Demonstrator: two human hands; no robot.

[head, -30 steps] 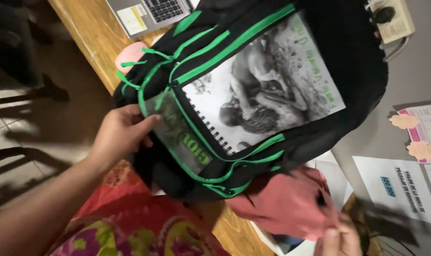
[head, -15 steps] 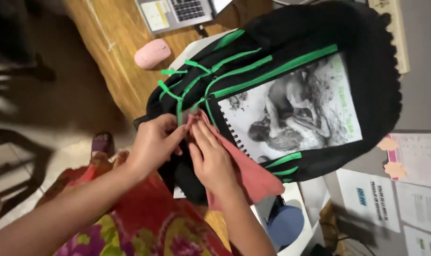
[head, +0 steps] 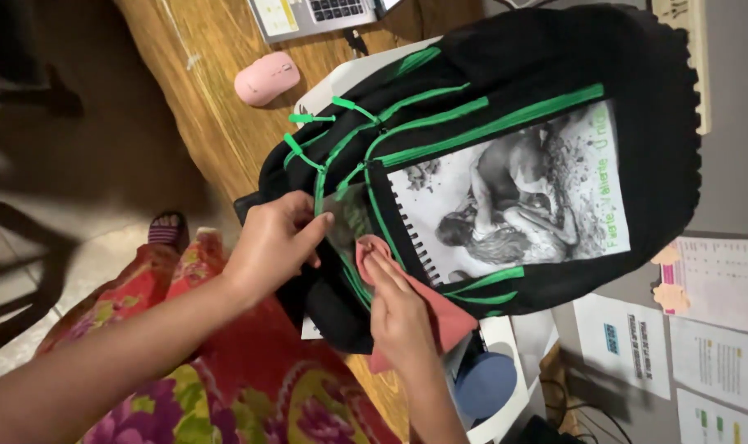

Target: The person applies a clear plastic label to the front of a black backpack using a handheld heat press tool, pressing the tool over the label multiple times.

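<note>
A black backpack [head: 505, 74] with green zippers and a grey printed picture on its front stands on the wooden desk [head: 201, 90]. My left hand [head: 271, 242] grips the edge of its small front pocket and holds it apart. My right hand [head: 402, 316] presses a salmon-pink cloth [head: 448, 316] against the pocket's mouth, fingers on the cloth's upper end. Most of the cloth hangs outside below the bag.
A pink computer mouse [head: 265, 78] and a laptop [head: 320, 15] lie on the desk behind the bag. Papers [head: 711, 288] are pinned on the wall at right. A blue round thing [head: 485, 382] sits under the bag. My floral red dress [head: 250, 386] fills the bottom.
My right hand brought the pink cloth up from below the bag to the front pocket. My left hand shifted to the pocket's edge. The view has swung, so the mouse and more of the desk show.
</note>
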